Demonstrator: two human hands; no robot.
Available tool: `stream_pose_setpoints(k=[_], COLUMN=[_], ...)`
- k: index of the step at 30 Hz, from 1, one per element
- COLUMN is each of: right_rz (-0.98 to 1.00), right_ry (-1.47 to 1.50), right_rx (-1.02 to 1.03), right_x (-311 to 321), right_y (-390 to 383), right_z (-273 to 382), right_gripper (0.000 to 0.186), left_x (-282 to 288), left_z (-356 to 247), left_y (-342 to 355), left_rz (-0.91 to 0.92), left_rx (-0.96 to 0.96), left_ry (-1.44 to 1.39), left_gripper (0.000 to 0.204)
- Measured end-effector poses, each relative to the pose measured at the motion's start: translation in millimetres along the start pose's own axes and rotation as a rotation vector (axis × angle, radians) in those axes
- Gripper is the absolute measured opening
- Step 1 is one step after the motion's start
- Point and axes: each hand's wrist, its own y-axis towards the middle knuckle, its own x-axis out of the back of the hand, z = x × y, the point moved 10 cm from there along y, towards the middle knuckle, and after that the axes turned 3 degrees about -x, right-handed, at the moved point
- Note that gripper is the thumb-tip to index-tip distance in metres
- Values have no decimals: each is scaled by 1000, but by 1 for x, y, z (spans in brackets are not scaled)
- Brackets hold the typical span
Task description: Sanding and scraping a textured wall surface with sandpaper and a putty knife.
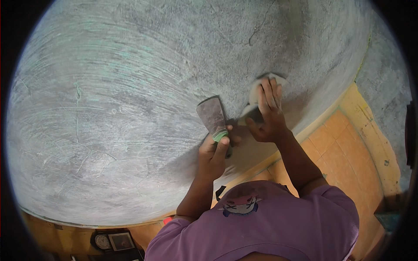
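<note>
My left hand [215, 152] grips a putty knife [210, 114] by its green handle, with the wide metal blade pointing upward in front of the mottled grey wall [109, 65]. To the right and a little higher, my right hand [267, 108] presses a pale, folded piece of material [256, 91], perhaps sandpaper or cloth, against the wall, fingers over it. Scratches, pale streaks and thin cracks run across the wall's surface.
Below the wall lie orange floor tiles [339, 156] and a yellow border. A grey wall [387, 87] stands at the right, with a dark object near the lower right [387, 213]. A clock [102, 242] and a framed picture [120, 242] sit at the lower left.
</note>
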Motion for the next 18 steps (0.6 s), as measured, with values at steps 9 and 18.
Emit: stream_pose_setpoints(k=[9, 18], right_rz=[-164, -200], right_ry=[96, 112], right_rx=[-109, -109], right_x=[38, 51], right_y=[30, 19], right_z=[-23, -55], right_gripper=[76, 72], left_x=[-15, -27], left_z=[2, 7], left_y=[10, 19], left_rz=[-38, -67], left_rx=[59, 21], left_ry=[32, 3], left_gripper=[33, 32])
